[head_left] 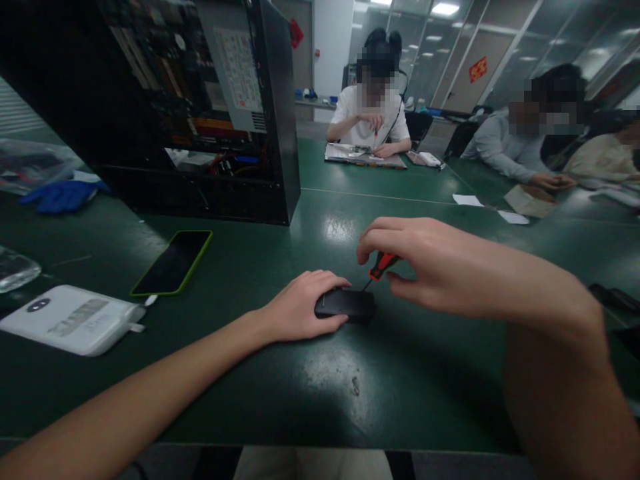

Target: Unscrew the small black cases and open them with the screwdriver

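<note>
Fingers and thumb of my left hand (306, 308) close around a small black box-shaped device (353, 305), which lies flat on the green table. Its exact kind I cannot make out. A red and black screwdriver (381, 264) is gripped in my right hand (417, 260), above and to the right of the device. The screwdriver slants down to the left, and its thin shaft reaches the device's far right edge. Whether the tip sits in a screw is too small to tell. My right palm hides the top of the handle.
An open black computer case (293, 133) stands at the back left. A green-edged phone (173, 263) and a white power bank (75, 320) lie to the left, with a blue glove (60, 197) behind. A person in a white shirt (370, 113) works opposite; others sit at the right.
</note>
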`<control>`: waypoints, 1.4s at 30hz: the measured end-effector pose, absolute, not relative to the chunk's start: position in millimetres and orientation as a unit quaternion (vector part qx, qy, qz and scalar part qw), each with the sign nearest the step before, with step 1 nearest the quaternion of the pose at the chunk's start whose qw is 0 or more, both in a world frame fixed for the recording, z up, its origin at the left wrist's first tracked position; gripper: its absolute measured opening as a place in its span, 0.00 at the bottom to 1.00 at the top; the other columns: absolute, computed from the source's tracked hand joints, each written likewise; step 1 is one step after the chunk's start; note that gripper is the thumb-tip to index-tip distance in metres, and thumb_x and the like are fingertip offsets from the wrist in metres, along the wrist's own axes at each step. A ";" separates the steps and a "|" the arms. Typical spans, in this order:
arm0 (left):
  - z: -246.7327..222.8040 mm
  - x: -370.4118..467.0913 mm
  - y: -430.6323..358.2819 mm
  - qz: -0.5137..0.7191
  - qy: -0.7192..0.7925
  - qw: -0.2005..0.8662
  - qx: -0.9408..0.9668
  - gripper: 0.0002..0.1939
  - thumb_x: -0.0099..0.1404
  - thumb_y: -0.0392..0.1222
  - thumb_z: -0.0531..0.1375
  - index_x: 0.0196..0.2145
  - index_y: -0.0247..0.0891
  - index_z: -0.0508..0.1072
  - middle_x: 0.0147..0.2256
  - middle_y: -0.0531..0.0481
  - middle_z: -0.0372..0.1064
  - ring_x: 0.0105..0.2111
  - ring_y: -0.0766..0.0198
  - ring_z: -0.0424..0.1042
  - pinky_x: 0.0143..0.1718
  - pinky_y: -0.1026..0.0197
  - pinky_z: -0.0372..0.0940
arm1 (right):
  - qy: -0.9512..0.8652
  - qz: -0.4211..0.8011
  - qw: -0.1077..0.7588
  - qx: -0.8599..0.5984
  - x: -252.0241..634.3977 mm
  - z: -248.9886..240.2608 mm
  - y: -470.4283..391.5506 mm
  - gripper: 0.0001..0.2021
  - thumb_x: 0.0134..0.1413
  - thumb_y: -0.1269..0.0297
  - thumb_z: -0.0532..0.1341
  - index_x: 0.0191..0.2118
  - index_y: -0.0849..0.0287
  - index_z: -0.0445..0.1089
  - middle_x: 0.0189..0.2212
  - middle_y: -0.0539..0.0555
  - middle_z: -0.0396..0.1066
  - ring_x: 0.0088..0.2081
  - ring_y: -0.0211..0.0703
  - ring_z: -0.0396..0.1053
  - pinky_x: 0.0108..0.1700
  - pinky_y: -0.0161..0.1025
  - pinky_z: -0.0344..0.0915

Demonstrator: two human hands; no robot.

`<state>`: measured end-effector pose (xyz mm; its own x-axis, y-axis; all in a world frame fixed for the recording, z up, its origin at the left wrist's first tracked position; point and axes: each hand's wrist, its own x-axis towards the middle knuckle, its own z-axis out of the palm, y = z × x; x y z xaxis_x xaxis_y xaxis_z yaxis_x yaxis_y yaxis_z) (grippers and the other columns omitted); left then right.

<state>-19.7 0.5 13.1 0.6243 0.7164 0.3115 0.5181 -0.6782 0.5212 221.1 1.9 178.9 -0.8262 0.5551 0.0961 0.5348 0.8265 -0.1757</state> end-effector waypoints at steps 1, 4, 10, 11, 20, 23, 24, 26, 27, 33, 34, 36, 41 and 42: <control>13.2 -19.8 0.5 0.255 0.352 0.194 0.879 0.25 0.64 0.47 0.68 0.56 0.41 0.71 0.52 0.45 0.75 0.52 0.50 0.74 0.55 0.48 0.65 | -0.950 0.066 0.073 -0.295 221.1 178.4 2.2 0.09 0.58 0.70 0.64 0.45 0.58 0.73 0.43 0.54 0.74 0.42 0.44 0.70 0.41 0.37 0.61; 14.0 -20.0 1.0 0.253 0.356 0.192 0.879 0.25 0.63 0.48 0.69 0.56 0.41 0.71 0.52 0.44 0.75 0.51 0.50 0.74 0.54 0.48 0.65 | -0.939 0.042 0.077 -0.333 220.4 175.9 5.7 0.05 0.61 0.68 0.63 0.42 0.59 0.73 0.37 0.54 0.73 0.38 0.44 0.69 0.39 0.38 0.60; 16.0 -20.7 2.7 0.248 0.352 0.200 0.880 0.22 0.63 0.48 0.69 0.52 0.41 0.73 0.50 0.46 0.75 0.51 0.51 0.74 0.54 0.49 0.65 | -0.954 0.089 0.064 -0.278 221.6 176.0 7.2 0.12 0.54 0.79 0.60 0.41 0.58 0.73 0.45 0.55 0.72 0.43 0.42 0.69 0.41 0.36 0.60; 15.9 -20.7 2.8 0.247 0.352 0.201 0.880 0.21 0.63 0.48 0.69 0.52 0.41 0.73 0.50 0.46 0.75 0.51 0.51 0.74 0.53 0.49 0.65 | -0.953 0.087 0.065 -0.281 221.6 176.0 6.8 0.11 0.55 0.79 0.61 0.41 0.58 0.73 0.44 0.54 0.72 0.42 0.42 0.69 0.41 0.36 0.60; 16.0 -20.5 2.2 0.246 0.348 0.202 0.882 0.21 0.64 0.48 0.69 0.52 0.41 0.73 0.50 0.46 0.75 0.51 0.51 0.74 0.53 0.50 0.64 | -0.946 0.077 0.075 -0.305 220.5 174.8 9.9 0.04 0.61 0.72 0.63 0.41 0.58 0.73 0.37 0.52 0.74 0.39 0.41 0.69 0.39 0.36 0.59; 15.5 -20.3 2.9 0.246 0.345 0.202 0.883 0.20 0.64 0.48 0.69 0.52 0.41 0.73 0.49 0.47 0.75 0.50 0.52 0.74 0.53 0.50 0.64 | -0.950 0.086 0.062 -0.294 222.6 177.1 7.0 0.06 0.61 0.73 0.63 0.43 0.58 0.74 0.38 0.52 0.75 0.39 0.41 0.70 0.39 0.36 0.59; 15.3 -20.4 3.2 0.246 0.345 0.202 0.883 0.20 0.64 0.48 0.69 0.52 0.41 0.73 0.49 0.47 0.75 0.50 0.52 0.74 0.53 0.50 0.64 | -0.946 0.077 0.063 -0.309 222.9 177.2 6.6 0.05 0.61 0.71 0.64 0.42 0.58 0.74 0.36 0.52 0.75 0.38 0.41 0.70 0.37 0.36 0.59; 14.9 -20.9 3.4 0.249 0.343 0.201 0.883 0.21 0.64 0.48 0.69 0.52 0.41 0.73 0.50 0.47 0.75 0.50 0.52 0.74 0.53 0.49 0.65 | -0.933 0.055 0.069 -0.350 222.4 176.3 7.2 0.04 0.62 0.66 0.65 0.41 0.58 0.75 0.34 0.52 0.76 0.34 0.41 0.70 0.34 0.37 0.57; 14.8 -21.1 3.1 0.250 0.342 0.202 0.883 0.21 0.64 0.47 0.69 0.52 0.41 0.73 0.50 0.46 0.75 0.50 0.51 0.74 0.53 0.49 0.65 | -0.925 0.046 0.073 -0.370 221.9 175.5 8.2 0.05 0.63 0.63 0.66 0.40 0.58 0.75 0.32 0.52 0.76 0.33 0.40 0.70 0.33 0.37 0.57; 18.2 -16.3 0.5 0.313 0.329 0.260 0.852 0.18 0.69 0.45 0.66 0.55 0.40 0.75 0.52 0.46 0.76 0.52 0.55 0.75 0.56 0.54 0.67 | -0.918 0.040 0.077 -0.386 218.8 173.2 13.4 0.04 0.63 0.64 0.65 0.36 0.57 0.76 0.29 0.50 0.75 0.31 0.39 0.70 0.32 0.37 0.55; 19.8 -13.5 1.3 0.332 0.336 0.274 0.838 0.17 0.71 0.44 0.64 0.55 0.40 0.76 0.53 0.46 0.77 0.52 0.56 0.75 0.56 0.55 0.67 | -0.920 0.037 0.077 -0.383 218.5 173.4 14.0 0.04 0.63 0.64 0.65 0.36 0.57 0.76 0.29 0.50 0.75 0.31 0.39 0.70 0.32 0.36 0.55; 24.5 -5.6 4.6 0.357 0.345 0.297 0.816 0.15 0.75 0.43 0.60 0.55 0.40 0.78 0.53 0.47 0.78 0.53 0.57 0.76 0.56 0.56 0.67 | -0.918 0.028 0.083 -0.386 217.8 173.8 15.3 0.04 0.63 0.65 0.65 0.36 0.58 0.76 0.28 0.50 0.74 0.30 0.38 0.70 0.32 0.36 0.55; 40.1 19.6 16.3 0.341 0.311 0.320 0.827 0.12 0.75 0.41 0.59 0.43 0.40 0.83 0.45 0.48 0.82 0.46 0.57 0.80 0.52 0.56 0.70 | -0.918 0.026 0.079 -0.388 218.1 173.5 18.3 0.06 0.63 0.65 0.63 0.36 0.59 0.75 0.28 0.51 0.74 0.30 0.39 0.69 0.32 0.36 0.54; 42.5 23.8 17.9 0.334 0.312 0.314 0.832 0.12 0.75 0.41 0.59 0.39 0.39 0.83 0.41 0.48 0.83 0.43 0.57 0.80 0.48 0.56 0.71 | -0.918 0.026 0.079 -0.388 218.4 173.5 18.2 0.06 0.63 0.66 0.62 0.36 0.60 0.75 0.28 0.51 0.74 0.30 0.39 0.68 0.32 0.36 0.54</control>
<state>23.8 17.9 42.5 0.5829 0.7289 0.3591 0.3095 -0.6078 0.7313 218.4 18.2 173.5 -0.6871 0.7158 0.1244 0.7077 0.6982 -0.1084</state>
